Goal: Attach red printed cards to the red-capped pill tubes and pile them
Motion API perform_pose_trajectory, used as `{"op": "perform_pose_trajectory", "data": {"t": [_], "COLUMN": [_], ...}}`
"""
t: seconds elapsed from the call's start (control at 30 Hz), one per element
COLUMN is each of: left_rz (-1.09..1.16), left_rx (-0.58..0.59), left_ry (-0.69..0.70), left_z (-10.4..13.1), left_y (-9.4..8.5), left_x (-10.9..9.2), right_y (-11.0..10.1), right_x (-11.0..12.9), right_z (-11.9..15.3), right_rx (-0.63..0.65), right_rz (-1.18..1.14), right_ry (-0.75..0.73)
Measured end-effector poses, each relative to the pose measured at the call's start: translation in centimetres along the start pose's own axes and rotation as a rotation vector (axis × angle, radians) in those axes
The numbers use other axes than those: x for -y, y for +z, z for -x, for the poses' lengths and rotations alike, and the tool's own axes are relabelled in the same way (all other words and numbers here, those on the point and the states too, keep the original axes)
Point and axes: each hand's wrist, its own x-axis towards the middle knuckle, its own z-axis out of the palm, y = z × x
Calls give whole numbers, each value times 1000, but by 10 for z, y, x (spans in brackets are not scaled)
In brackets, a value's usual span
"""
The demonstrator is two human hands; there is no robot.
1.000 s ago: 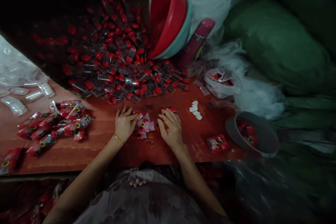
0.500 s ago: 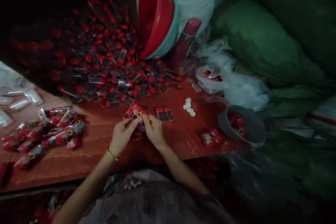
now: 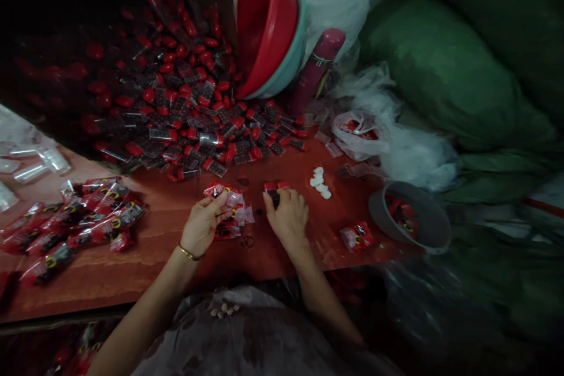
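Pinched in my left hand (image 3: 203, 222), which wears a gold bracelet (image 3: 188, 253), is a small red plastic packet (image 3: 215, 189). More red and clear packets (image 3: 233, 217) lie on the table just right of those fingers. My right hand (image 3: 288, 215) rests over two small dark containers with red caps (image 3: 274, 192), its fingertips closed on them and partly hiding them. Behind both hands spreads a large heap of similar red-capped containers (image 3: 198, 111). Filled red packets (image 3: 97, 211) are piled to the left.
A red basin (image 3: 268, 23) leans on a blue one beside a pink flask (image 3: 318, 70). Small white pieces (image 3: 320, 183), one red packet (image 3: 356, 237) and a grey bowl (image 3: 409, 217) are on the right. Green sacks (image 3: 449, 70) stand behind them.
My right hand has left the packet and moved right onto the two red-capped containers. My left hand still holds the packet, slightly left of where it was.
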Motion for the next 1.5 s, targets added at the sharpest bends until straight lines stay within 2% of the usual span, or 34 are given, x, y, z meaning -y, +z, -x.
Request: {"op": "perform_pose_trajectory", "data": {"t": [0.07, 0.17, 0.3, 0.43, 0.6, 0.77, 0.97, 1.1, 1.2, 1.27, 1.43, 1.5], "left_rz": [3, 5, -7, -46, -81, -165, -265, -276, -263, -243, -118, -75], "left_rx": [56, 103, 92, 53, 65, 102, 100, 168, 190, 196, 113, 92], "left_ry": [-66, -108, -96, -36, -22, -7, 143, 126, 125, 103, 56, 81], "left_z": [1, 5, 10, 12, 14, 18, 19, 20, 21, 21, 21, 21], "left_y": [0, 2, 2, 2, 9, 9, 5, 6, 7, 7, 13, 14], "left_x": [-1, -1, 2, 5, 8, 9, 12, 14, 17, 22, 38, 41], "right_y": [1, 5, 6, -12, -38, -42, -39, -35, -30, -26, -15, -13], "right_x": [-9, -16, -22, -26, -16, -5, -2, -1, 3, 7, 17, 19], "right_z": [0, 4, 12, 28, 42, 43, 43, 42, 44, 47, 51, 50], "right_rx": [57, 100, 119, 141, 192, 235, 274, 307, 333, 289, -11, 2], "right_rz": [141, 99, -244, -673, -810, -901, -982, -1062, -1108, -1074, -836, -852], "right_ry": [72, 58, 11, -70, -175, -115, -26, 64, 77, 70, 23, 31]}}
